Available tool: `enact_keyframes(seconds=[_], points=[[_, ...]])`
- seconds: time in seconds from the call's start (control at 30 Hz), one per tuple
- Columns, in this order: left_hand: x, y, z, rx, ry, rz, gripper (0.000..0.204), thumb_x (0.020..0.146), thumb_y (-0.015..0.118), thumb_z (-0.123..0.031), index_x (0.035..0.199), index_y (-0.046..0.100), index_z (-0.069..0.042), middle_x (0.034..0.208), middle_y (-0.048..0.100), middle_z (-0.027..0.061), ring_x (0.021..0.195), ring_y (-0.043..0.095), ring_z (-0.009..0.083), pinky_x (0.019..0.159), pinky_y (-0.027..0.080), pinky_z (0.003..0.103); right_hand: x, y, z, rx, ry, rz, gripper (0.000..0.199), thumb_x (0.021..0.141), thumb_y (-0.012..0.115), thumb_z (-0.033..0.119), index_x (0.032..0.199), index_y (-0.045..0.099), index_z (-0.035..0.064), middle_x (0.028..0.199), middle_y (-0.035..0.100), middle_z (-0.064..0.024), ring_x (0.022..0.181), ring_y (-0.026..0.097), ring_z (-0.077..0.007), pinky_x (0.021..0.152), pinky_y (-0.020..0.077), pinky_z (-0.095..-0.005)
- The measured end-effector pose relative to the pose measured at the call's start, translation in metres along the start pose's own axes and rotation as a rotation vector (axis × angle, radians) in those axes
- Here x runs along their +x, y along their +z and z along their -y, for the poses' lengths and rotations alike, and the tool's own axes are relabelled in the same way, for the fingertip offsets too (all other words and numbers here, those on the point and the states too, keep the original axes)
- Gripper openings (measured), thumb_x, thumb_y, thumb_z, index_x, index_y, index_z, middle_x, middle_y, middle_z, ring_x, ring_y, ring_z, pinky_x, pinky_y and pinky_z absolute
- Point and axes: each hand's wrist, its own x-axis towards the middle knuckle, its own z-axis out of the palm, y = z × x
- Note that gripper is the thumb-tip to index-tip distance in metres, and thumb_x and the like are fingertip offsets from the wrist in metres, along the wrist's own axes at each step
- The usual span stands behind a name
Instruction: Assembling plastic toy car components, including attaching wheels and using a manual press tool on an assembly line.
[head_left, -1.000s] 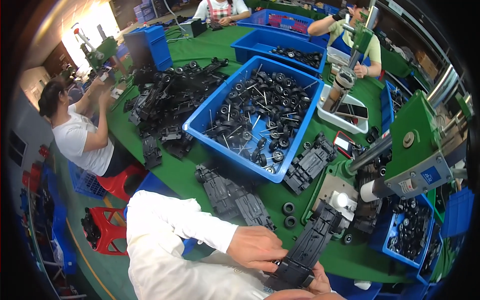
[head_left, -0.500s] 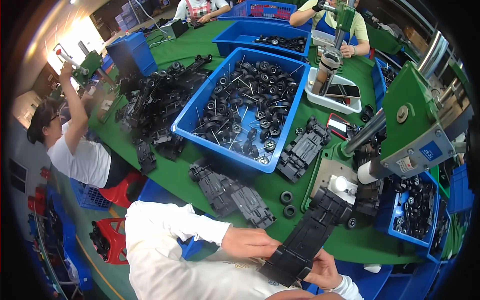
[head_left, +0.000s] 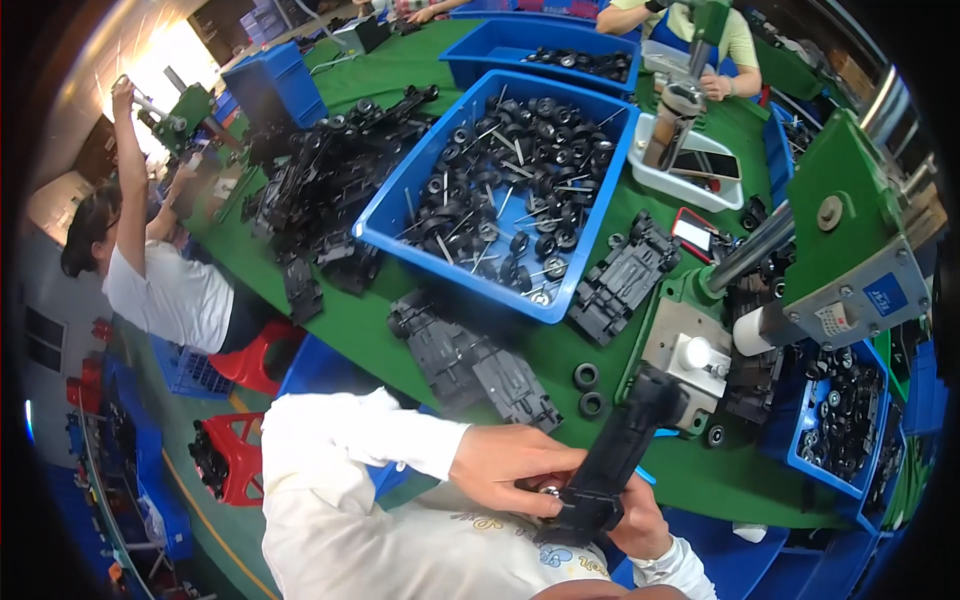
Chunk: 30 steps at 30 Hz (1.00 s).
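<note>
Landmark: big blue bin (head_left: 400,215) of wheels and axles on the green tabletop (head_left: 370,330). Far left of the bin we see a seated person (head_left: 160,290) in white, arm raised. Just left of it, a heap of black chassis parts (head_left: 320,190). Below the bin, two chassis (head_left: 480,362) lie flat. Further below, our left hand (head_left: 505,467) pinches a small metal piece against the black toy-car chassis (head_left: 612,462), held tilted off the tabletop. Our right hand (head_left: 640,520) is clasped around its lower end from beneath. Right of the bin, a green press (head_left: 840,230).
</note>
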Motion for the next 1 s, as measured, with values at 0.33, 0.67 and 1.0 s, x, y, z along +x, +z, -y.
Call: enact_keyframes(seconds=[0.33, 0.67, 1.0], points=[[0.012, 0.019, -0.009, 0.006, -0.11, -0.152, 0.029, 0.091, 0.058, -0.025, 0.107, 0.054, -0.002, 0.094, 0.052, 0.0167, 0.082, 0.056, 0.0348, 0.07, 0.045, 0.045, 0.012, -0.002, -0.015, -0.474, -0.499, -0.411, 0.03, 0.102, 0.05, 0.029, 0.111, 0.053, 0.0008, 0.092, 0.058, -0.0041, 0.084, 0.057, -0.0118, 0.075, 0.0461, -0.0259], [0.023, -0.009, -0.019, 0.853, 0.339, -0.105, 0.038, 0.082, 0.068, -0.04, 0.097, 0.059, -0.005, 0.087, 0.053, 0.0101, 0.077, 0.054, 0.0286, 0.067, 0.043, 0.039, 0.021, 0.007, -0.012, -0.56, -0.343, -0.486, 0.034, 0.096, 0.06, 0.027, 0.071, 0.056, 0.0046, 0.063, 0.05, 0.0042, 0.06, 0.041, -0.0065, 0.05, 0.032, -0.0303], [0.036, -0.001, 0.0, 1.027, 0.441, -0.113, 0.031, 0.084, 0.06, -0.033, 0.075, 0.055, -0.005, 0.069, 0.05, 0.0101, 0.062, 0.051, 0.0283, 0.055, 0.042, 0.038, 0.016, 0.024, -0.008, -0.285, -0.496, -0.361, 0.027, 0.102, 0.055, 0.022, 0.111, 0.064, -0.002, 0.093, 0.065, 0.002, 0.083, 0.056, -0.0044, 0.073, 0.0476, -0.023]])
